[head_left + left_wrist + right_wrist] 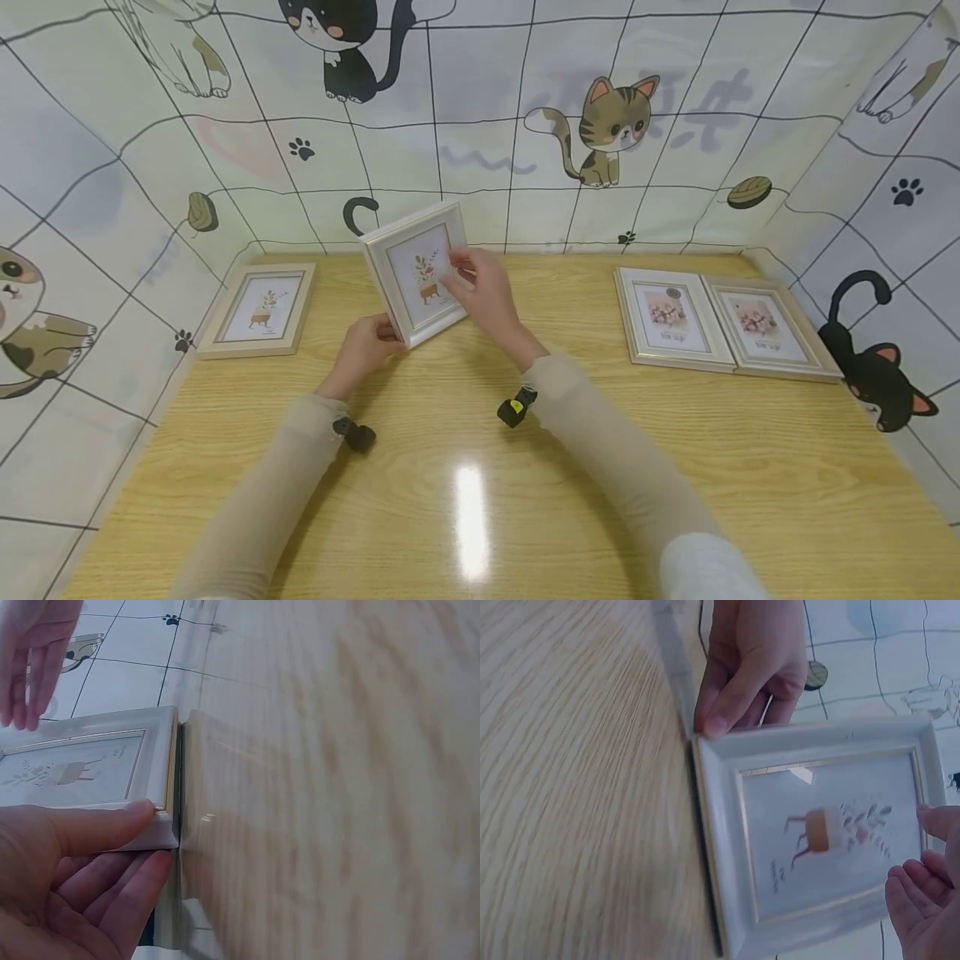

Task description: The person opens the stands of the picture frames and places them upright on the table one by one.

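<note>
White frame (412,292) is near-upright mid-bench (431,417), front facing me, btm edge at surface; L grip (363,348) pinches lower corner, prob. to steady it; R grip (487,292) loose by upper side, contact unclear.

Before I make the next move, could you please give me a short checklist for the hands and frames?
1. Left grip holding the raised white frame: ok, thumb and fingers pinch its lower corner.
2. Right grip touching that frame: cannot tell; its fingers are in front, but contact is unclear.
3. Raised frame laid flat: not ok, it is tilted up steeply.
4. Its plant picture facing the person: ok.
5. Wooden frame on the left lying flat: ok.
6. White frame on the right and its wooden neighbour lying side by side: ok.
</note>
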The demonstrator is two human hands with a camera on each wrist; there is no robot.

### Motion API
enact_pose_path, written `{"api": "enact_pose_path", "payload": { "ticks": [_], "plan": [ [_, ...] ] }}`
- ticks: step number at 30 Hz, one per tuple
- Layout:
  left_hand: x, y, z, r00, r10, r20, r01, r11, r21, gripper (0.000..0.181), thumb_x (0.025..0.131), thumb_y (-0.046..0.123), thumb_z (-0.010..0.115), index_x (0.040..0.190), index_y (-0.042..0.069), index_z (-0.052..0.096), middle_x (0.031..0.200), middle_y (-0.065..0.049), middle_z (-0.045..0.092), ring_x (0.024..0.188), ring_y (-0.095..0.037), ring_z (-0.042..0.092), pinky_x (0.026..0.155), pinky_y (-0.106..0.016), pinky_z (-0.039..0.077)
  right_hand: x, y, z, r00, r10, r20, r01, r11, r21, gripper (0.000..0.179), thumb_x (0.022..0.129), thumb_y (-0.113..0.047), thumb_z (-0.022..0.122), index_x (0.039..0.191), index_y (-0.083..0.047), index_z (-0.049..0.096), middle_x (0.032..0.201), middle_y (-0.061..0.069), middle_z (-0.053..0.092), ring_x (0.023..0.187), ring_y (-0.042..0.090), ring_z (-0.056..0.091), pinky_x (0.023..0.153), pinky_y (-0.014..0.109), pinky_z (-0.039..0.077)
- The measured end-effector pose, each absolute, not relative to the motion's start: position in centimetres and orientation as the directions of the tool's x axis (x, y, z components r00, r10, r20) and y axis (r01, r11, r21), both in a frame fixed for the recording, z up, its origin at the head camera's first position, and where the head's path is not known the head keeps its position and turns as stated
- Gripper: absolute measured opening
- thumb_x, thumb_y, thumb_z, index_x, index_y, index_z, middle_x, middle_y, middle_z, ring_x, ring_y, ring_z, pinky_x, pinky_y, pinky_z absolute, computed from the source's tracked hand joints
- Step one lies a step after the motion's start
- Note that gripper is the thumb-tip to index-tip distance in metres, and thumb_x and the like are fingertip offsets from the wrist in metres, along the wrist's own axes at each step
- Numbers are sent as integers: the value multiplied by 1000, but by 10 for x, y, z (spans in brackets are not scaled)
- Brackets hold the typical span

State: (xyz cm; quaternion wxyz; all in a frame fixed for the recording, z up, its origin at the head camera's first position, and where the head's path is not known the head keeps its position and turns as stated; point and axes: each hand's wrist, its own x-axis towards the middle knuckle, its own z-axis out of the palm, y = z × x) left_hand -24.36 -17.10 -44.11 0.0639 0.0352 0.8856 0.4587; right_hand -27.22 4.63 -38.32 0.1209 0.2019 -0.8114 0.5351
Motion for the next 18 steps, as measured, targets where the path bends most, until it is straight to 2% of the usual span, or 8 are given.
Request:
{"api": "enact_pose_path", "payload": {
  "ticks": [10,18],
  "plan": [
    [-243,-167,-441,-991,124,-51,33,596,802,42,86,2,74,125,-7,63,119,-24,70,110,-35,69,97,-43,57,-261,15,-368,-839,-257,479,-539,280,-794,46,89,-18,75,128,2,60,128,16,62,121,25,63,103,26,53],
    [-240,-164,-440,-990,142,-18,74,618,782,40,84,0,75,122,-7,65,115,-24,72,107,-35,71,92,-42,59,-254,-1,-360,-817,-263,514,-577,367,-729,47,87,-28,78,124,-3,64,120,11,65,113,21,65,96,15,53]
  ]
}}
